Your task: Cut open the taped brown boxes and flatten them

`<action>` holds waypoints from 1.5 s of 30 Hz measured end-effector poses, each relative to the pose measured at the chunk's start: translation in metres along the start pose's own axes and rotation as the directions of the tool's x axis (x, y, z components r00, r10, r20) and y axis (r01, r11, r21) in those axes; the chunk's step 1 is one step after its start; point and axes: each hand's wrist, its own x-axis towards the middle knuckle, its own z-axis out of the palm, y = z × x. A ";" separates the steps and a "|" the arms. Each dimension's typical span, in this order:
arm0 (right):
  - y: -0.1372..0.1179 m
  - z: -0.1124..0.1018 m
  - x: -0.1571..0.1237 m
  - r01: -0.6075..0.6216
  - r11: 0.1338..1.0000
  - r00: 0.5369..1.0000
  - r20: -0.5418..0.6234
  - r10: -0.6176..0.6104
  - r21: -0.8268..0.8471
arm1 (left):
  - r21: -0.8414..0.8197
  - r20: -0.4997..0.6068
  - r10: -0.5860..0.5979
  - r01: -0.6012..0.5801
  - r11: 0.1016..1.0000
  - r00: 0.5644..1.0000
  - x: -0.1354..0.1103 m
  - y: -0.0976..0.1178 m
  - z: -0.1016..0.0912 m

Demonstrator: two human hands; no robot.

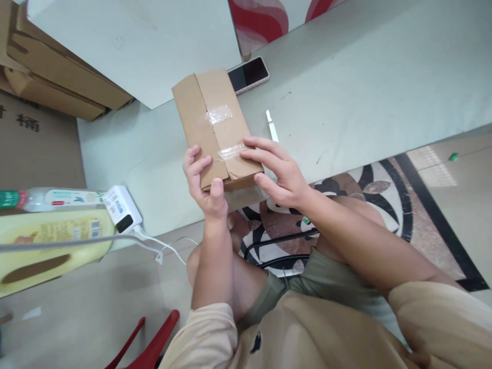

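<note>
A closed cardboard box (209, 136) rests at the near side of the table, its two top flaps meeting along a seam. Two short pieces of clear tape, one near the middle (221, 114) and one by the near end (231, 151), cross that seam. My left hand (205, 184) grips the near left corner, fingers on top and thumb at the near edge. My right hand (282, 171) holds the near right corner, with fingertips on the nearer tape and thumb at the edge. To the box's right lies a slim white-handled knife (272, 126).
A phone (249, 74) lies just behind the box, beside a big white panel or box (149, 46). Stacked cardboard (65, 77) stands back left. A plastic bottle (61, 198), a yellow container (57, 241) and a white device with a cable (122, 207) are at left. A red stool (154, 343) stands below.
</note>
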 end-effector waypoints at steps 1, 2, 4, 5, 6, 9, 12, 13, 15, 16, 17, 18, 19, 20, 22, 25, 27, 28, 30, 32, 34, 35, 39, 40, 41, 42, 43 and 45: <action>0.000 -0.001 0.000 -0.005 1.000 1.000 -0.008 0.005 0.012 | 0.010 0.001 -0.013 0.013 1.000 1.000 0.000 0.001 0.000; 0.001 -0.002 0.000 -0.007 1.000 1.000 -0.019 0.007 0.024 | 0.003 0.002 -0.023 0.023 1.000 1.000 0.000 0.001 0.000; 0.000 -0.002 0.000 -0.010 0.999 0.998 -0.059 0.013 0.052 | -0.065 0.002 -0.010 0.010 0.998 1.000 -0.001 0.001 0.000; 0.000 -0.002 0.001 -0.026 0.996 0.996 -0.086 0.033 0.081 | -0.109 0.001 0.006 -0.006 0.994 1.000 -0.001 0.000 0.000; -0.001 -0.002 0.001 -0.064 0.989 0.990 -0.115 0.080 0.136 | -0.145 0.002 0.017 -0.017 0.989 1.000 -0.001 -0.001 -0.001; -0.003 0.000 0.004 -0.290 0.826 0.916 -0.110 0.386 0.482 | -0.182 0.004 0.024 -0.023 0.983 1.000 -0.001 -0.004 -0.002; -0.006 0.002 0.010 -0.419 0.470 0.784 0.049 0.619 0.777 | -0.173 0.001 0.029 -0.028 0.985 1.000 -0.001 -0.007 -0.003; -0.007 0.003 0.012 -0.415 0.380 0.757 0.082 0.649 0.826 | -0.173 -0.001 0.036 -0.035 0.984 0.999 -0.001 -0.007 -0.003; -0.008 0.003 0.016 -0.384 0.267 0.728 0.112 0.677 0.884 | -0.176 -0.004 0.038 -0.038 0.984 0.999 -0.002 -0.007 -0.003; -0.008 0.003 0.017 -0.369 0.235 0.723 0.119 0.680 0.899 | -0.178 -0.006 0.034 -0.034 0.984 0.999 -0.002 -0.007 -0.003; -0.008 0.004 0.017 -0.358 0.217 0.723 0.123 0.679 0.908 | -0.179 -0.011 0.025 -0.027 0.983 1.000 -0.002 -0.007 -0.003; -0.008 0.004 0.018 -0.348 0.210 0.728 0.123 0.675 0.914 | -0.182 -0.019 0.013 -0.016 0.983 1.000 -0.002 -0.007 -0.002; -0.008 0.004 0.018 -0.340 0.211 0.735 0.119 0.668 0.916 | -0.185 -0.026 0.005 -0.009 0.983 1.000 -0.002 -0.007 -0.002; -0.008 0.004 0.018 -0.335 0.217 0.743 0.115 0.659 0.917 | -0.191 -0.034 0.000 -0.007 0.982 0.999 -0.003 -0.007 -0.002; -0.008 0.005 0.018 -0.341 0.239 0.749 0.109 0.653 0.909 | -0.205 -0.043 0.002 -0.011 0.979 0.999 -0.003 -0.007 -0.001; -0.008 0.005 0.019 -0.379 0.256 0.728 0.115 0.676 0.889 | -0.209 -0.056 0.011 -0.022 0.978 0.998 -0.003 -0.007 0.000; -0.008 0.005 0.019 -0.390 0.261 0.718 0.114 0.686 0.883 | -0.200 -0.062 0.017 -0.029 0.979 0.998 -0.003 -0.007 0.001; -0.008 0.005 0.019 -0.389 0.263 0.719 0.113 0.686 0.883 | -0.197 -0.069 0.021 -0.034 0.980 0.997 -0.002 -0.007 0.002; -0.007 0.005 0.018 -0.384 0.267 0.725 0.110 0.680 0.884 | -0.190 -0.071 0.032 -0.045 0.981 0.997 -0.002 -0.007 0.002; -0.006 0.005 0.018 -0.381 0.269 0.732 0.111 0.672 0.885 | -0.161 -0.072 0.024 -0.035 0.986 0.997 -0.003 -0.008 0.003; -0.005 0.005 0.017 -0.376 0.266 0.738 0.114 0.665 0.887 | -0.117 -0.071 0.013 -0.022 0.993 0.997 -0.003 -0.008 0.002; -0.005 0.005 0.017 -0.373 0.265 0.742 0.115 0.660 0.889 | -0.096 -0.070 0.007 -0.014 0.995 0.998 -0.003 -0.009 0.002; -0.005 0.004 0.017 -0.369 0.274 0.751 0.112 0.651 0.888 | -0.073 -0.067 -0.002 -0.003 0.997 0.998 -0.004 -0.010 0.003; -0.005 0.004 0.017 -0.376 0.276 0.746 0.112 0.656 0.885 | -0.074 -0.068 0.000 -0.005 0.997 0.998 -0.004 -0.009 0.003; -0.005 0.004 0.017 -0.385 0.278 0.740 0.114 0.663 0.880 | -0.076 -0.070 0.006 -0.012 0.997 0.997 -0.003 -0.009 0.004; -0.004 0.004 0.017 -0.396 0.280 0.733 0.117 0.670 0.875 | -0.077 -0.075 0.013 -0.019 0.997 0.997 -0.003 -0.008 0.005; -0.004 0.004 0.017 -0.409 0.285 0.726 0.120 0.677 0.867 | -0.078 -0.081 0.018 -0.024 0.997 0.997 -0.003 -0.008 0.005; -0.001 0.003 0.016 -0.443 0.341 0.710 0.092 0.698 0.829 | -0.070 -0.083 0.022 -0.028 0.997 0.996 -0.002 -0.007 0.006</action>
